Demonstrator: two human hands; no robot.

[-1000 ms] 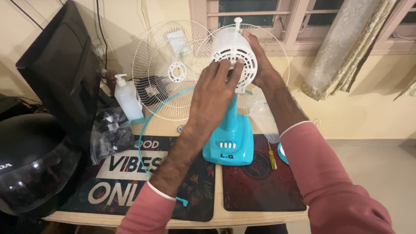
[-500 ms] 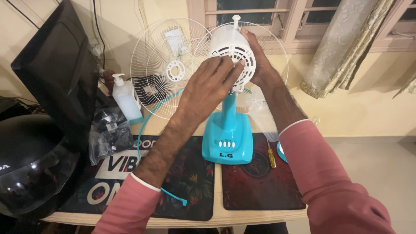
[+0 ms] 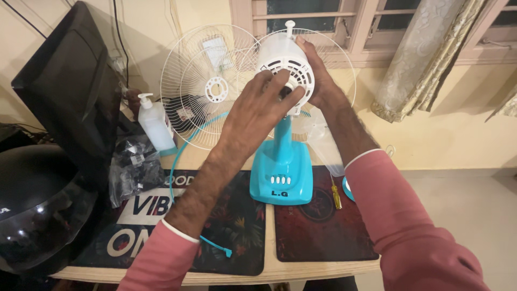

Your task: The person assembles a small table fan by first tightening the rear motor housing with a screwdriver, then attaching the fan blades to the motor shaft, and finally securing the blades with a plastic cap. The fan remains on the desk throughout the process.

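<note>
Both hands are on the white motor housing (image 3: 285, 67) of a small table fan — the left hand (image 3: 253, 116) has its fingertips pinched together at the centre of the vented back, and the right hand (image 3: 318, 78) is wrapped round the far side, clamped on the housing. Below the hands, the fan's turquoise base (image 3: 283, 175) stands on a dark mat (image 3: 318, 231), with a yellow-handled screwdriver (image 3: 337, 196) just right of it — a loose white wire guard (image 3: 207, 86) leans beyond the left hand, a pump bottle (image 3: 154, 125) further left.
</note>
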